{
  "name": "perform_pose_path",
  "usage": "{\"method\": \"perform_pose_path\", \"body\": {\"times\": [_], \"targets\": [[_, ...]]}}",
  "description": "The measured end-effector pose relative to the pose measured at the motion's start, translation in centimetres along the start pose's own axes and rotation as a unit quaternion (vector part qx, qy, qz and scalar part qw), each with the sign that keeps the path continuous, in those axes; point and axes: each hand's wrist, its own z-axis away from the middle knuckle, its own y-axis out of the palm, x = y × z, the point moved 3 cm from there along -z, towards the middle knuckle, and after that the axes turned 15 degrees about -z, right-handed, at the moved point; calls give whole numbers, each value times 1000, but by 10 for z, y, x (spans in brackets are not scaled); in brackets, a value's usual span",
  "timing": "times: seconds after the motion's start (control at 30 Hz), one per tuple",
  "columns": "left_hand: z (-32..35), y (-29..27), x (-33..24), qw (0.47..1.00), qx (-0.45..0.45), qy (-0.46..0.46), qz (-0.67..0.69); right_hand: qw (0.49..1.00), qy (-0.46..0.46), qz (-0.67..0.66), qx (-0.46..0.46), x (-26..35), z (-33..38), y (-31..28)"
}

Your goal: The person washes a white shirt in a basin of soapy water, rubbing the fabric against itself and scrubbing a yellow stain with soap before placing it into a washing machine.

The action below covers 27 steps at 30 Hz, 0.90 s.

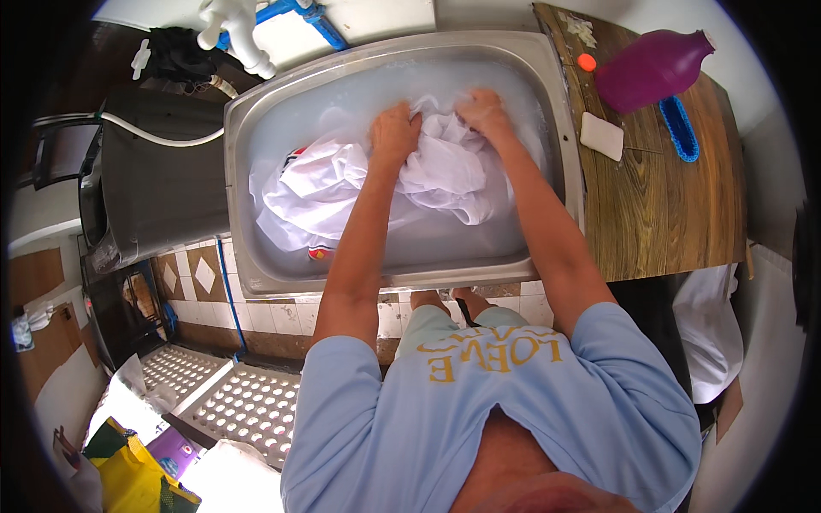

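From the head camera, my left hand (394, 131) and my right hand (484, 109) are both clenched on a white garment (359, 184) that lies in the milky water of a steel sink (547, 111), the bunched cloth pressed between and under my 2 fists near the sink's far side. The garment is soaked and crumpled, spreading from my hands toward the left and near part of the basin, with small red and dark markings at 2 spots along its left edge. On the wooden counter (676, 214) to my right lie a purple jug (650, 68), a white bar of soap (602, 135) and a blue brush (681, 128).
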Motion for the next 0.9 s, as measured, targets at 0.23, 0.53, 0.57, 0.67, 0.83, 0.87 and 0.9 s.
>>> {"method": "perform_pose_path", "body": {"times": [0.23, 0.53, 0.57, 0.67, 0.83, 0.87, 0.9], "targets": [[-8, -36, -9, 749, 95, -120, 644, 484, 146, -839, 201, 21, 22, 0], [30, -50, -151, 928, -249, 152, 231, 502, -16, -826, 256, -9, 11, 45], [16, -47, -133, 937, -244, 119, 218, 609, 4, -779, 149, -5, 32, 35], [-46, -39, -57, 941, -163, -53, 293, 613, 198, -760, 86, 44, 49, 35], [-12, -41, -128, 907, -301, 161, 247, 392, -81, -883, 244, 4, 31, 22], [-11, -37, -126, 892, -306, 161, 291, 389, -65, -881, 262, -4, 26, 24], [-8, -35, -118, 878, -311, 156, 329, 423, -17, -885, 193, 2, 29, 31]]}}
